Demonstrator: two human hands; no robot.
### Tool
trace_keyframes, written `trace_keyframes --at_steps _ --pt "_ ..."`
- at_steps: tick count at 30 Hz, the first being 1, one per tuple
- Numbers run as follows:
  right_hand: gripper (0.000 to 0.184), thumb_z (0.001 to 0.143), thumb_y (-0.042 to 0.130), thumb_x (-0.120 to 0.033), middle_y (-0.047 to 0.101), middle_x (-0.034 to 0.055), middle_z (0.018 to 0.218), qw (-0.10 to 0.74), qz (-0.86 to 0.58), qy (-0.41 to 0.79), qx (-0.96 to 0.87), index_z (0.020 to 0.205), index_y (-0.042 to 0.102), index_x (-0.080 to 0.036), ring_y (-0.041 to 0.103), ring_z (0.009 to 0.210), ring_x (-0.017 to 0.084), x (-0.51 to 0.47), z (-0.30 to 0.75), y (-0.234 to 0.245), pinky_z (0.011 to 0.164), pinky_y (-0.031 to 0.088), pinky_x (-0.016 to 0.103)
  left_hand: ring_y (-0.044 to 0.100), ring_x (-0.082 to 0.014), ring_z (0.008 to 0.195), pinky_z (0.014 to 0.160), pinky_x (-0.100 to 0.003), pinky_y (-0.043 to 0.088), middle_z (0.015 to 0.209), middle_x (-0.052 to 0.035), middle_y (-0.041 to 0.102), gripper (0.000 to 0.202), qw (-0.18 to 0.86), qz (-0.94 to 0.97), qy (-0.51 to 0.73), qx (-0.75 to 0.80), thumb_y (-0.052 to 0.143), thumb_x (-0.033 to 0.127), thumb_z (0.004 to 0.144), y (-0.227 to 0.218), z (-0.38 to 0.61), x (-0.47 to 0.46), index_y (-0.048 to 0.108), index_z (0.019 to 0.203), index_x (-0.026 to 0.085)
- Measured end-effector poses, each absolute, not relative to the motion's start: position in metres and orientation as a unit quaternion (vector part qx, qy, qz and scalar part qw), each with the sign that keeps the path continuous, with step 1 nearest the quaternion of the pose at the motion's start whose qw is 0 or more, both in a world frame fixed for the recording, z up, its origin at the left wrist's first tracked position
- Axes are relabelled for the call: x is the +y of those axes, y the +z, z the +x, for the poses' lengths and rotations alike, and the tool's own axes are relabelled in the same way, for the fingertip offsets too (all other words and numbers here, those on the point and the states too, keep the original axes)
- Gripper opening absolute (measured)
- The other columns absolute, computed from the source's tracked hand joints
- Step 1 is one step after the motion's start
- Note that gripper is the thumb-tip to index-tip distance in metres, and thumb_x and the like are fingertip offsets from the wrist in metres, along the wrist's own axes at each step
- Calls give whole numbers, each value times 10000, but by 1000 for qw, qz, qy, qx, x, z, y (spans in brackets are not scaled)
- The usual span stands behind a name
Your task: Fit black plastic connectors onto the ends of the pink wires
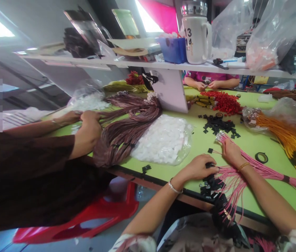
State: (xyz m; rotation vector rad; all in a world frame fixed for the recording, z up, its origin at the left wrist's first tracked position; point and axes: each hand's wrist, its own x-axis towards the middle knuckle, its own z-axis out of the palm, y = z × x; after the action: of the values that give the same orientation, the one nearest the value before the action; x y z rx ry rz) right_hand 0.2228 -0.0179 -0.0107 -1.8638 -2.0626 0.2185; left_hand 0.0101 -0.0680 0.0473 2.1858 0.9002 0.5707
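My left hand (pixel 199 168) is closed, its thumb and fingers around a black plastic connector housing (pixel 211 164) at the near edge of the green table. Over the pink wires (pixel 262 169) my right hand (pixel 231 153) is closed, with their metal-tipped ends showing past its fingers. A single black connector (pixel 210 151) sits on a pink wire between the hands. Below my left hand lies a heap of black connectors (pixel 209 187), and loose pink wires hang over the table edge beside it. The fingertips of my right hand are partly hidden.
A bag of white connectors (pixel 163 140) lies left of my hands, beside brown wire bundles (pixel 127 129) that a co-worker handles. Farther back are black connectors (pixel 220 124), and a tape roll (pixel 261 158) sits to the right near orange wires (pixel 287 131). A shelf (pixel 142 64) spans above.
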Motion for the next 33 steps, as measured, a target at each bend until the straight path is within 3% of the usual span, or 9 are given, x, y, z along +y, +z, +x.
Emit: trace_keyframes --at_steps 5,10,15,22,25,28,30,33 --pt "181 944 439 -378 602 39 719 291 -615 166 -714 932 530 -222 533 612 205 -20 231 -4 599 344 316 622 -205 844 811 -321 466 929 -93 710 236 279 749 285 529 536 278 920 29 14 -1 740 925 159" --pt "172 864 525 -361 511 -21 613 383 -548 260 -697 768 507 -220 449 563 155 -12 240 -12 571 331 279 558 -229 1064 935 -341 430 1235 -139 628 397 154 786 236 550 417 46 895 3 27 66 667 1190 137" --pt "273 841 591 -466 511 -27 602 426 -518 354 -651 773 525 -210 421 546 139 -8 244 -15 545 323 265 546 -224 952 848 -333 426 1085 -133 621 359 130 823 144 534 423 0 855 -7 32 81 694 1038 150" --pt "268 824 648 -462 671 55 805 438 -490 383 -649 789 610 -200 586 783 218 -7 243 -5 696 450 317 565 -204 874 813 -324 442 1015 -108 599 239 162 802 179 547 495 60 847 -7 21 59 647 1006 151" --pt "266 823 659 -464 661 38 819 443 -472 408 -644 878 626 -206 573 754 203 -10 242 -2 702 455 317 576 -211 914 847 -326 455 1036 -104 604 246 198 791 182 550 553 88 826 -4 16 53 656 1036 166" --pt "273 840 651 -483 605 5 735 442 -459 430 -639 903 596 -224 518 648 168 -14 241 1 636 425 290 582 -205 913 856 -325 459 978 -90 615 161 228 769 205 560 604 83 787 -1 15 48 672 907 165" --pt "280 858 628 -500 557 -11 675 437 -454 441 -639 872 569 -226 468 589 150 -15 241 1 584 383 274 584 -173 814 780 -302 469 858 -55 614 109 277 725 250 579 629 78 766 0 17 44 646 836 161" --pt "312 861 615 -517 536 -17 649 434 -453 447 -638 816 549 -216 433 562 136 -14 241 1 553 345 263 534 -102 575 584 -240 432 696 17 564 147 439 594 334 585 623 95 793 2 26 34 623 924 161"
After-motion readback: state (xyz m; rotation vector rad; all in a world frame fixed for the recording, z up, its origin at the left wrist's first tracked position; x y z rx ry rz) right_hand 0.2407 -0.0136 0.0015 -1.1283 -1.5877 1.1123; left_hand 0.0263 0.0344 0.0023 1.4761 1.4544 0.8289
